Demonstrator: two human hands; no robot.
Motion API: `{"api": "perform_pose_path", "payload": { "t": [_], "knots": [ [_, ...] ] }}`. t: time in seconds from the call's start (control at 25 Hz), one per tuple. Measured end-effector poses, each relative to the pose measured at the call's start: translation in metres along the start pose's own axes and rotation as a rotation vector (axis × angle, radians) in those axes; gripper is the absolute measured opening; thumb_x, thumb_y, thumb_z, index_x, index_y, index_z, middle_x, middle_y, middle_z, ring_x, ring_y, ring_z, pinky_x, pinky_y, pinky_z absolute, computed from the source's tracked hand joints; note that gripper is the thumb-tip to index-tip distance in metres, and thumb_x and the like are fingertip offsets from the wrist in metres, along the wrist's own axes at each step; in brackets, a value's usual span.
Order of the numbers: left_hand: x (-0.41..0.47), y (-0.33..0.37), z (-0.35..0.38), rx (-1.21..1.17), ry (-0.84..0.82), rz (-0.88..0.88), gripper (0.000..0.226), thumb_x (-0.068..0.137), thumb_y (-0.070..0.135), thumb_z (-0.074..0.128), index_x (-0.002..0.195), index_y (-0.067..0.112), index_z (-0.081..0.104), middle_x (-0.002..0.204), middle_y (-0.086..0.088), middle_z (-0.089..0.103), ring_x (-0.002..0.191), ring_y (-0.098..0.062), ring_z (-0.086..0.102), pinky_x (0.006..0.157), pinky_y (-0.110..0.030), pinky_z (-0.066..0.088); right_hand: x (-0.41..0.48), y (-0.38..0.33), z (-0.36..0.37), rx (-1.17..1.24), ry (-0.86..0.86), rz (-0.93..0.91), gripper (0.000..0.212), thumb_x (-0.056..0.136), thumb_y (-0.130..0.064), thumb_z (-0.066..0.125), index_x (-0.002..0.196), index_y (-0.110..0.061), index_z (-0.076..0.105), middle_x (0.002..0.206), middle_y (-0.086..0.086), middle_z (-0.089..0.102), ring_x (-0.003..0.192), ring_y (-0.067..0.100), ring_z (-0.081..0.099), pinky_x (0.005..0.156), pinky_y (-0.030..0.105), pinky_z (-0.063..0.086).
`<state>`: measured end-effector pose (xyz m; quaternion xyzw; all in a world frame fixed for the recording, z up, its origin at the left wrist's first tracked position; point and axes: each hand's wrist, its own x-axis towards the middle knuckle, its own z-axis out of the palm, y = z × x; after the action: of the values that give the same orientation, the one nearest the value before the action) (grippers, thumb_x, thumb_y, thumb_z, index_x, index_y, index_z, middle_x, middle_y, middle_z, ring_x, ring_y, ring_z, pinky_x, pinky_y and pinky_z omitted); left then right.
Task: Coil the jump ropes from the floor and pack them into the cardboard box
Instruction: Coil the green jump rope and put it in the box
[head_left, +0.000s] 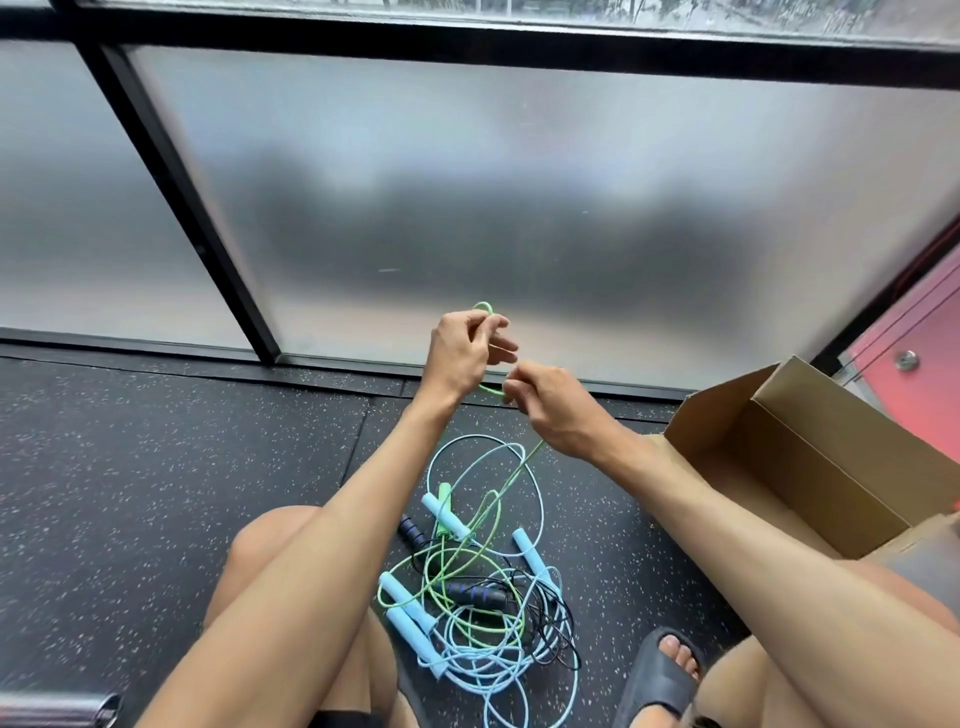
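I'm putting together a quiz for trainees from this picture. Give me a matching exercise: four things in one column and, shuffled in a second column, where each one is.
Things:
1. green rope
2. cardboard box
3. black handle
4. sandal

Places:
A. worn on a foot, lower right
B. lying in the rope pile
C. pinched by the left hand and right hand
D. open, on the floor at the right

Pairs: 1-C, 2-D, 3-B, 4-A

Soft daylight through frosted window (519, 197), dim floor (156, 467) — wide-angle bending at edges, sharp focus
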<state>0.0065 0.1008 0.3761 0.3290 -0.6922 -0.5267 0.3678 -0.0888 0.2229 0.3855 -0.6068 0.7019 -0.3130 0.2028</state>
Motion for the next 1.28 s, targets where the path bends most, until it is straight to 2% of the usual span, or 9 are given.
{"api": "perform_pose_path", "payload": {
  "t": [0.16, 0.32, 0.52, 0.6, 0.68, 0.8, 0.92, 1.04, 1.28],
  "knots": [
    [-0.006, 0.002, 0.002, 0.186, -0.186, 0.004, 0.027, 0.101, 0.016, 0.053, 0.078, 0.009, 0.067, 0.056, -0.007, 0.063, 0.046, -0.018, 0.060, 0.049, -0.026, 0.053, 0.005, 0.003, -0.017, 0.084, 0.145, -0.023, 0.024, 0.099, -0.009, 0.053, 0.077, -0.013, 0.059, 0.058, -0.013, 0.049, 0.049, 0.000, 0.045, 0.052, 0.016, 0.031],
    [-0.008, 0.004, 0.005, 0.273, -0.388, -0.079, 0.043, 0.105, 0.025, 0.044, 0.076, 0.007, 0.070, 0.044, 0.002, 0.040, 0.036, -0.009, 0.033, 0.042, -0.022, 0.027, 0.008, 0.011, -0.026, 0.210, 0.262, 0.004, 0.010, 0.099, -0.010, 0.054, 0.093, -0.004, 0.059, 0.058, -0.010, 0.053, 0.046, 0.000, 0.046, 0.051, 0.017, 0.033],
    [-0.016, 0.023, 0.007, 0.028, -0.527, -0.254, 0.054, 0.106, 0.038, 0.037, 0.062, 0.012, 0.055, 0.053, 0.000, 0.027, 0.044, -0.012, 0.019, 0.044, -0.023, 0.015, 0.016, 0.020, -0.031, 0.357, 0.379, 0.069, 0.012, 0.101, -0.016, 0.050, 0.102, -0.004, 0.055, 0.058, -0.006, 0.051, 0.049, 0.006, 0.045, 0.055, 0.039, 0.044],
    [-0.019, 0.028, 0.005, -0.078, -0.609, -0.261, 0.055, 0.105, 0.040, 0.039, 0.056, 0.016, 0.042, 0.054, 0.001, 0.021, 0.049, -0.013, 0.014, 0.048, -0.028, 0.011, 0.018, 0.020, -0.029, 0.413, 0.389, 0.098, 0.013, 0.102, -0.013, 0.047, 0.101, -0.002, 0.054, 0.062, 0.000, 0.050, 0.052, 0.010, 0.046, 0.054, 0.036, 0.044],
    [-0.020, 0.030, 0.003, -0.209, -0.667, -0.277, 0.051, 0.105, 0.034, 0.042, 0.056, 0.019, 0.033, 0.053, 0.002, 0.017, 0.049, -0.013, 0.011, 0.049, -0.031, 0.008, 0.018, 0.019, -0.026, 0.456, 0.372, 0.125, 0.012, 0.101, -0.004, 0.042, 0.100, -0.003, 0.054, 0.063, 0.005, 0.049, 0.054, 0.014, 0.045, 0.051, 0.029, 0.042],
    [-0.020, 0.032, 0.001, -0.430, -0.659, -0.341, 0.046, 0.105, 0.029, 0.042, 0.061, 0.020, 0.030, 0.053, 0.005, 0.015, 0.048, -0.012, 0.010, 0.048, -0.029, 0.009, 0.020, 0.023, -0.020, 0.551, 0.286, 0.227, 0.026, 0.090, 0.009, 0.034, 0.101, -0.004, 0.053, 0.072, 0.017, 0.057, 0.062, 0.023, 0.054, 0.061, 0.037, 0.048],
    [-0.017, 0.037, -0.006, -0.595, -0.625, -0.350, 0.045, 0.105, 0.030, 0.039, 0.062, 0.020, 0.032, 0.055, 0.004, 0.012, 0.047, -0.010, 0.010, 0.047, -0.027, 0.010, 0.014, 0.034, -0.008, 0.569, 0.015, 0.374, 0.029, 0.087, 0.011, 0.037, 0.098, -0.004, 0.060, 0.091, 0.017, 0.068, 0.083, 0.023, 0.065, 0.085, 0.044, 0.054],
    [-0.015, 0.041, -0.013, -0.688, -0.604, -0.343, 0.045, 0.106, 0.031, 0.036, 0.062, 0.019, 0.038, 0.056, 0.004, 0.011, 0.047, -0.010, 0.009, 0.047, -0.026, 0.011, 0.001, 0.040, 0.012, 0.458, -0.236, 0.407, 0.013, 0.093, -0.002, 0.055, 0.099, -0.011, 0.063, 0.100, 0.016, 0.070, 0.094, 0.019, 0.064, 0.083, 0.035, 0.049],
    [-0.015, 0.043, -0.016, -0.715, -0.626, -0.364, 0.045, 0.106, 0.031, 0.033, 0.064, 0.017, 0.041, 0.057, 0.004, 0.011, 0.047, -0.009, 0.009, 0.044, -0.023, 0.013, 0.008, 0.039, 0.030, 0.509, -0.187, 0.366, 0.027, 0.094, -0.017, 0.064, 0.118, -0.013, 0.052, 0.108, 0.016, 0.069, 0.095, 0.018, 0.064, 0.092, 0.046, 0.054]
  ]
}}
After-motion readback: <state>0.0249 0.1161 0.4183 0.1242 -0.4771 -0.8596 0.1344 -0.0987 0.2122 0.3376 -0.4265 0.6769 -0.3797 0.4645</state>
